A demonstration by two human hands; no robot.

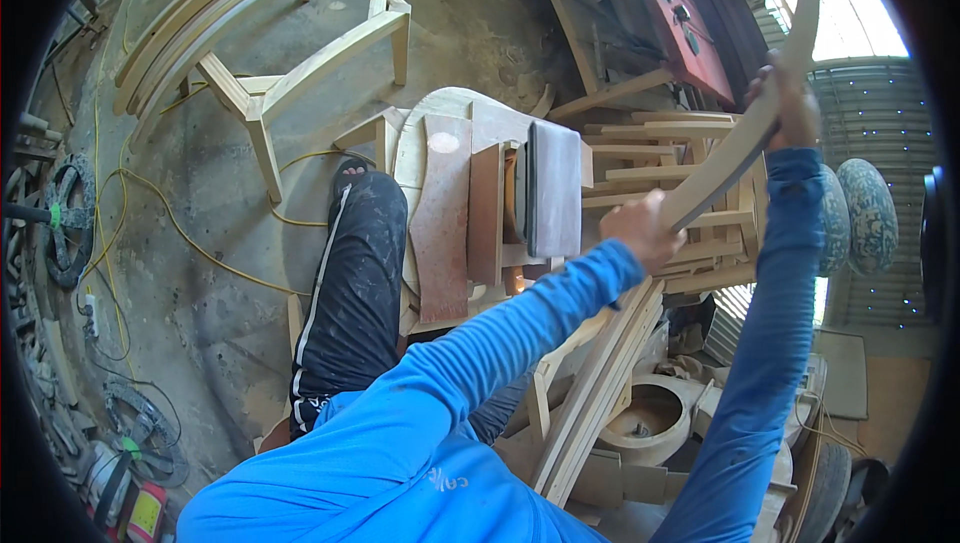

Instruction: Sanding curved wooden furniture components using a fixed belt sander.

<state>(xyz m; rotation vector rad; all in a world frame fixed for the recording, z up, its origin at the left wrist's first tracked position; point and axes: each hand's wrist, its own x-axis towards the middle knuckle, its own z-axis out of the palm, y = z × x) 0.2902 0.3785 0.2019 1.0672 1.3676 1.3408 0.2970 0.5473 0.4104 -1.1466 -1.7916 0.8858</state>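
A long curved wooden slat (722, 171) is held up slantwise to my right, over a stack of wooden parts. My left hand (645, 231) is closed around its lower end. Higher up, my right hand (793, 108) wraps round the slat, and its far tip rises past that hand toward the window. Left of my left hand stands a belt sander with a grey sanding belt (553, 188), set on a pale wooden bench (452, 103). The slat is apart from the belt.
Stacked wooden frames (700, 218) stand beyond the sander. Curved slats lie on a wooden frame (330, 68) at the far left. A yellow cord (200, 261) runs across the floor. Long wooden strips (600, 393) and a round wooden housing (645, 418) are near my right arm.
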